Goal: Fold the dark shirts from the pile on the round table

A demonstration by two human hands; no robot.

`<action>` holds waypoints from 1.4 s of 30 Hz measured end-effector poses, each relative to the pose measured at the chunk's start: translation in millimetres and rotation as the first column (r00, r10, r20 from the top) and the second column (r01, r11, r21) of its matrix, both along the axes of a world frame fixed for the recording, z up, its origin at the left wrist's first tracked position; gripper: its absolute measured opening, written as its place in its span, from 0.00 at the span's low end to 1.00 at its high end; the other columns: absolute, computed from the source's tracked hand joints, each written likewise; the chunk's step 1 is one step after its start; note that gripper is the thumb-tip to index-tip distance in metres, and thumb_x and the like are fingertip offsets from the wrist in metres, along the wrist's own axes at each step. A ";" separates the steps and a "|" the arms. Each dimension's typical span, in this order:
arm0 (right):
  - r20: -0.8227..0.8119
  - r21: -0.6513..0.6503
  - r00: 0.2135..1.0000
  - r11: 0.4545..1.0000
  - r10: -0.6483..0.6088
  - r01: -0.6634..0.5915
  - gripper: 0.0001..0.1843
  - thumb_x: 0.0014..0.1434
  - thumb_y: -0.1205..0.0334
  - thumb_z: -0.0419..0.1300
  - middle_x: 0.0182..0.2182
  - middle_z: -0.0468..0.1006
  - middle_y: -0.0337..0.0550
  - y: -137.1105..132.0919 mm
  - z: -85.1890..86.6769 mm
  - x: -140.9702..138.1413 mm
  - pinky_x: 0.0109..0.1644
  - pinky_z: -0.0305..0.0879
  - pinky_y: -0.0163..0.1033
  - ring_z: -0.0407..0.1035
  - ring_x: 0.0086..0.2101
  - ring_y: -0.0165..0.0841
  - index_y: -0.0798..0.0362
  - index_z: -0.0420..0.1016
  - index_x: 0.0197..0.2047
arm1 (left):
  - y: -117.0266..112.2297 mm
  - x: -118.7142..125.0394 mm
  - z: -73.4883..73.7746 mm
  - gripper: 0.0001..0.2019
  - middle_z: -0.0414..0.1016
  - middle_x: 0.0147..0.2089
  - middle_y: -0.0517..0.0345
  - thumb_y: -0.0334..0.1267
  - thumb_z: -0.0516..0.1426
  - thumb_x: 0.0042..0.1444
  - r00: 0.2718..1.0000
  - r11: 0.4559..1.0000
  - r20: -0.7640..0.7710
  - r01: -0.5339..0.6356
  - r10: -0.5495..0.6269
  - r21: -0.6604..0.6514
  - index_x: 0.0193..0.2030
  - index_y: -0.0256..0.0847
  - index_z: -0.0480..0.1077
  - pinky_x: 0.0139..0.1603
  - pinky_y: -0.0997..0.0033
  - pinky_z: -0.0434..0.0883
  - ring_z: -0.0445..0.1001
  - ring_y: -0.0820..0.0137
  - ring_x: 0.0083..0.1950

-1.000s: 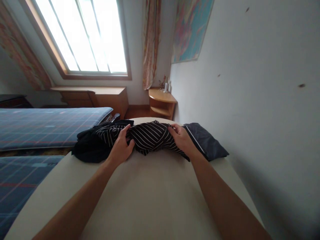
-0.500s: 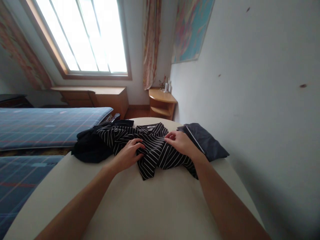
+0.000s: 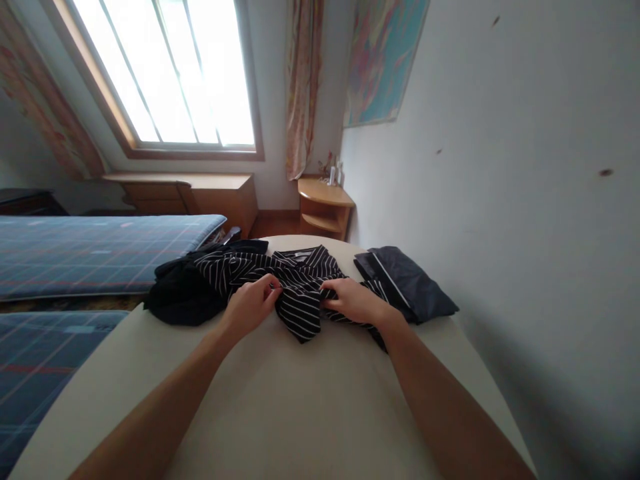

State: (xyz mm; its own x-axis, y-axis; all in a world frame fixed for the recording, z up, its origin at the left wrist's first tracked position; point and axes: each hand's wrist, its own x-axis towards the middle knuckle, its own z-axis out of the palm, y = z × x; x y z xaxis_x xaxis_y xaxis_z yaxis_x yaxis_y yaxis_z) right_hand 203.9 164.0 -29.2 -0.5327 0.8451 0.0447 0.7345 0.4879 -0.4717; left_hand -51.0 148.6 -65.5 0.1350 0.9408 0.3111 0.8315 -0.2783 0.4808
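Note:
A black shirt with white stripes [image 3: 300,310] lies crumpled on the pale table [image 3: 310,407], its collar and label facing the far side. My left hand [image 3: 255,300] pinches the cloth near the middle of the shirt. To the right, my right hand [image 3: 353,299] grips another fold between thumb and fingers. Between the hands a flap of striped cloth hangs toward me. Part of the shirt behind my right hand is hidden.
A dark bundled garment [image 3: 183,293] lies left of the shirt, touching it. Folded dark grey clothing [image 3: 413,283] rests at the right, near the white wall [image 3: 525,267]. Beds with plaid mattresses [image 3: 100,250] stand left. A corner shelf [image 3: 325,193] is beyond the table.
My left hand has closed on the striped cloth. My right hand has moved down and a little left onto a fold. The shirt's near flap has lifted and shifted slightly right.

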 end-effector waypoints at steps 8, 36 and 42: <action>-0.316 0.152 0.937 0.967 -0.150 0.206 0.13 0.66 0.59 0.54 0.42 0.83 0.48 14.4 4.3 7.2 0.47 0.66 0.40 0.75 0.42 0.40 0.53 0.79 0.44 | -8.8 13.2 0.5 0.19 0.78 0.54 0.54 0.48 0.60 0.58 0.944 0.971 0.228 0.232 -0.237 0.051 0.54 0.47 0.63 0.44 0.65 0.73 0.80 0.63 0.44; -0.099 -0.019 0.995 1.000 -0.018 0.016 0.18 0.56 0.56 0.68 0.41 0.78 0.46 -28.4 30.2 -14.3 0.44 0.64 0.38 0.71 0.40 0.35 0.55 0.73 0.47 | -10.6 20.6 30.9 0.14 0.81 0.46 0.48 0.45 0.63 0.47 0.657 0.993 0.751 0.119 -0.066 -0.017 0.36 0.37 0.76 0.52 0.62 0.73 0.79 0.62 0.47; 0.127 -0.165 0.984 0.981 0.126 -0.104 0.30 0.51 0.57 0.72 0.48 0.78 0.48 -34.0 26.7 -13.2 0.49 0.65 0.39 0.72 0.46 0.39 0.54 0.73 0.56 | -1.9 6.7 27.3 0.13 0.81 0.41 0.52 0.44 0.62 0.48 0.568 0.990 0.820 -0.143 0.072 0.012 0.38 0.37 0.74 0.49 0.64 0.73 0.78 0.63 0.44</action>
State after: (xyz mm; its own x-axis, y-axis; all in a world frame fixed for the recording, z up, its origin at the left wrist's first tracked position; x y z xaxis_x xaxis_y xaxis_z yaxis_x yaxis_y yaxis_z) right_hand 190.7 130.0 -2.5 -0.6189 0.7683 -0.1632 0.7401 0.5008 -0.4487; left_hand -44.3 146.7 -38.2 -0.3102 0.9021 0.2999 0.1221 -0.2750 0.9536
